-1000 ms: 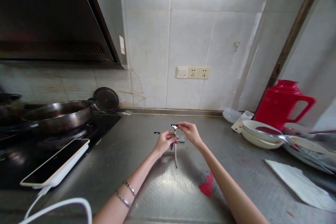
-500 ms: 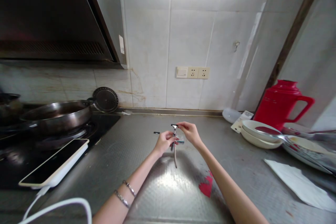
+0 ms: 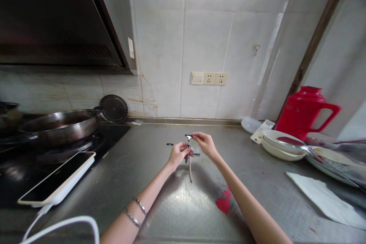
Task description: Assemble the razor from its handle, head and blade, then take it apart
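Note:
My left hand (image 3: 177,156) is closed around the dark handle of a small T-shaped razor (image 3: 188,141), which stands upright above the counter. Its narrow black head is at the top, on a silvery neck. With fingertips pinched, my right hand (image 3: 204,144) grips the right end of that head. A curved beige-grey strip (image 3: 190,170) shows below my left hand; whether it belongs to the razor I cannot tell. Behind the fingers lies a clear piece of plastic with a teal edge (image 3: 196,154), partly hidden. To the left is a small black bar (image 3: 169,144) on the counter.
A phone (image 3: 57,177) with a white cable rests by the black stove, where a steel pan (image 3: 61,126) sits. On the right are a red thermos jug (image 3: 304,112), stacked bowls (image 3: 281,152), plates and a white napkin (image 3: 323,196). A red patch (image 3: 224,201) marks the metal counter (image 3: 137,171).
The view has shifted very slightly. Both hands keep their hold on the razor with almost no visible movement.

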Motion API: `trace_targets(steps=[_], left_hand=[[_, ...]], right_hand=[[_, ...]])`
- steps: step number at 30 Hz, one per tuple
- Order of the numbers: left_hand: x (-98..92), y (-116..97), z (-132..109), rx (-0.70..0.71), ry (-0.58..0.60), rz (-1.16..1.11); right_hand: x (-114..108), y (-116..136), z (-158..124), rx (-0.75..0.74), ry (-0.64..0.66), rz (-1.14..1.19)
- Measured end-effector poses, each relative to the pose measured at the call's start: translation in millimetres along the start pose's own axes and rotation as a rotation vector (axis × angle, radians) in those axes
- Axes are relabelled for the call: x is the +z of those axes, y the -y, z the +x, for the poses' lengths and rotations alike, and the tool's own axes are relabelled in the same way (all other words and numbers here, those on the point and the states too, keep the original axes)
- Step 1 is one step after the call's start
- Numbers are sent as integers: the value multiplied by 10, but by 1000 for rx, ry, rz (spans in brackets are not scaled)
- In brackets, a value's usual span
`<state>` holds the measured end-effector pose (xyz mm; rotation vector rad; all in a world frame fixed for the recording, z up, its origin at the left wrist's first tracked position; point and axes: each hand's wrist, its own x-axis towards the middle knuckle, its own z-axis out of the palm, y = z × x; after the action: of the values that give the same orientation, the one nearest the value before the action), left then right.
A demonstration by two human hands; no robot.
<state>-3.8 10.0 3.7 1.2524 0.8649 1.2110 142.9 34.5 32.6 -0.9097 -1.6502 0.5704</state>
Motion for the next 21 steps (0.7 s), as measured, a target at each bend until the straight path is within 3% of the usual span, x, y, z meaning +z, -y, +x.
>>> trace_targets(steps=[6,11,17,21], left_hand=[[-42,-51,26,22,11,20],[-171,-121,127,107,-68,-3],[-257,-190,168,70,-20,-205],[-260,-172,168,29,68,-276]], right_hand=[[-26,-24,4,74,10,93],[-56,-54,9,214,-43,33],[102,52,-80,270,405,14],[194,149,-138,247,555,104]])
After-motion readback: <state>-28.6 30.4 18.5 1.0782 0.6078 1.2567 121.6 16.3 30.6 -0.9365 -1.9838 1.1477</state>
